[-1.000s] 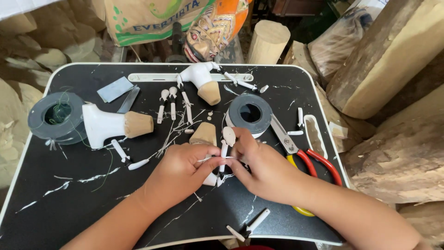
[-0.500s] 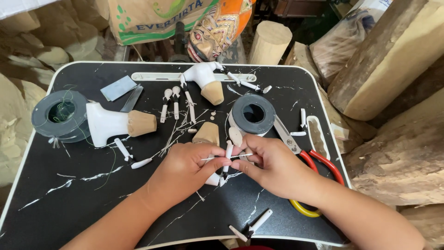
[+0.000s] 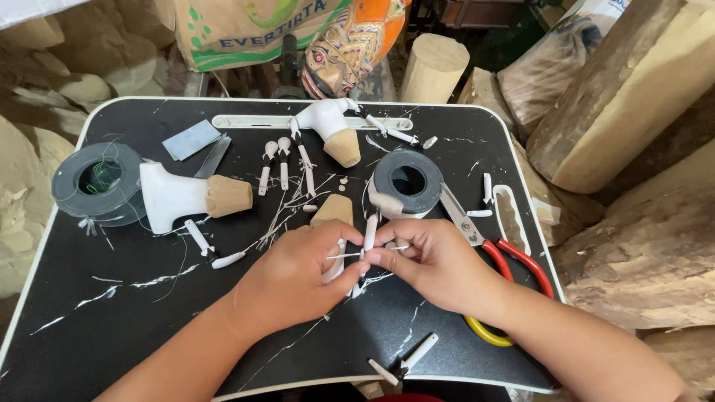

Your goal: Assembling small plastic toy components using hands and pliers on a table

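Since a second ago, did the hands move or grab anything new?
Hardly. The left hand and right hand stay close together, still pinching the thin white stick and small white pieces between their fingertips. Nothing was picked up or dropped. The tape rolls, scissors and tray stayed put.

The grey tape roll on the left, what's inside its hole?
Inside the grey tape roll lie loops of thin green thread over the black tray. Whatever sits beneath the roll itself is covered.
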